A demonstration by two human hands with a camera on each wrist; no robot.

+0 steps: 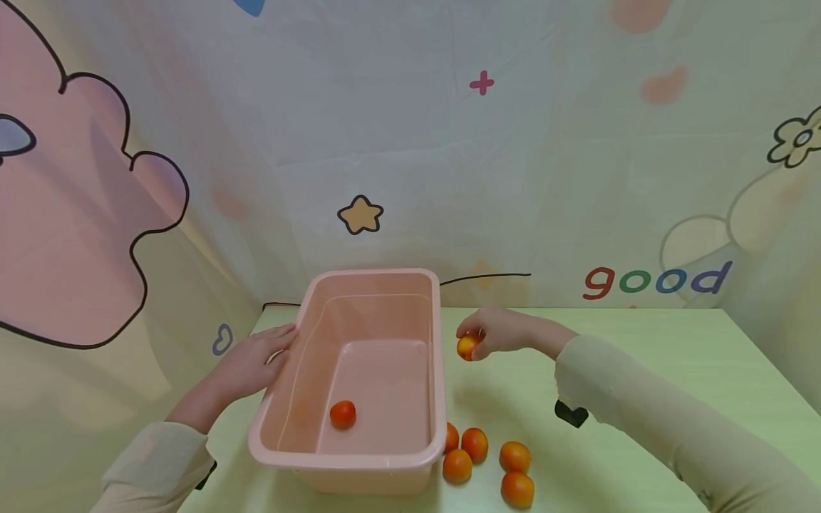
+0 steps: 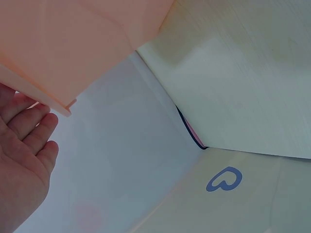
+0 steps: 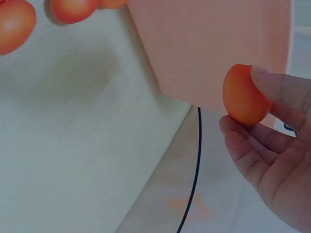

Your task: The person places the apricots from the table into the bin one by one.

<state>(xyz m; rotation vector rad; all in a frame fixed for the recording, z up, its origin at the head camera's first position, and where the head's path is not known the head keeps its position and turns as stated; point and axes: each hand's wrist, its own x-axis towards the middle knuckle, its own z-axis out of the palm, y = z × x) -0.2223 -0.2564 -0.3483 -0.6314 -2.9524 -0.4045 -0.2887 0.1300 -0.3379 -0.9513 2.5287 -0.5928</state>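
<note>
My right hand point(image 1: 497, 331) pinches a smooth orange-red tomato point(image 3: 245, 94) between thumb and fingertips. It holds the fruit above the table, just right of a pink plastic basin point(image 1: 438, 356). Inside the basin, a single red tomato point(image 1: 343, 414) lies on the floor near the front left. My left hand point(image 1: 253, 360) rests against the basin's left rim with its fingers extended. From the left wrist view, those fingers point(image 2: 30, 120) reach up to the underside of the rim, and the thumb is mostly hidden.
Several more tomatoes point(image 1: 474, 445) lie on the pale green table point(image 1: 616, 399) by the basin's front right corner, one partly hidden by its rim. A patterned cloth point(image 1: 513, 178) hangs behind the table and along its sides.
</note>
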